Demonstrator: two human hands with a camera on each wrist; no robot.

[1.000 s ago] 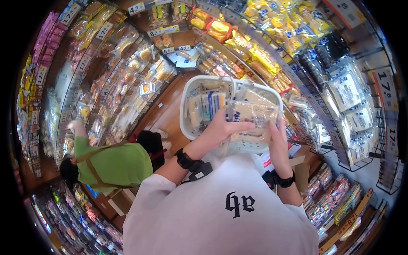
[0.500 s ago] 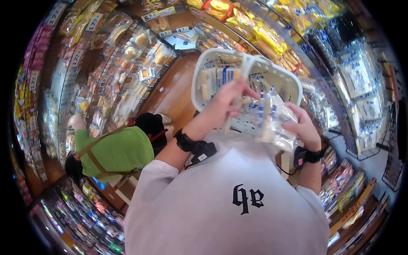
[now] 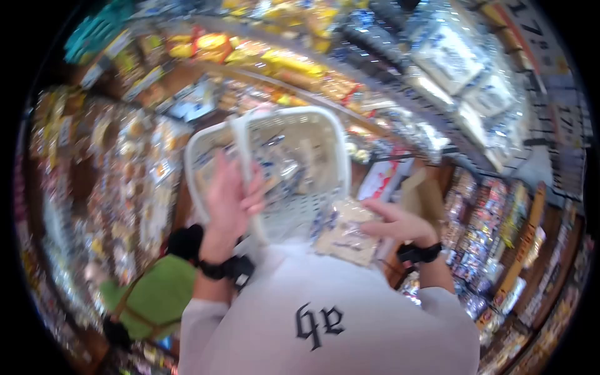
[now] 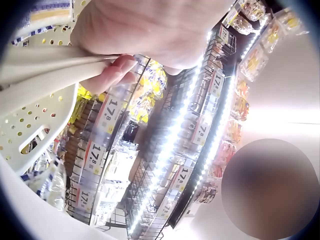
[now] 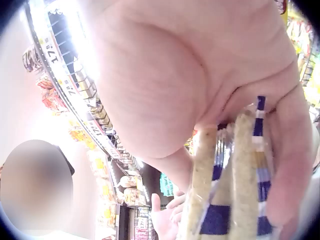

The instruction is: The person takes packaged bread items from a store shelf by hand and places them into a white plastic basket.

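Head view: a wrapped packet (image 3: 347, 234), above the basket (image 3: 341, 147) a second ago, is now at its near right corner in the right hand (image 3: 403, 226), apparently singled out from the packs (image 3: 281, 161) inside; left wrist: the left hand (image 4: 145, 32) curls round the basket handle (image 4: 50, 67); right wrist: thumb and fingers pinch the packet.

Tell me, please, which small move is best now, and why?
Probably, the right hand should ease the wrapped food away from the rim of the basket. In the head view, the food appears close to its near right corner and might catch. The left hand holds the handle, which should help steady the basket.
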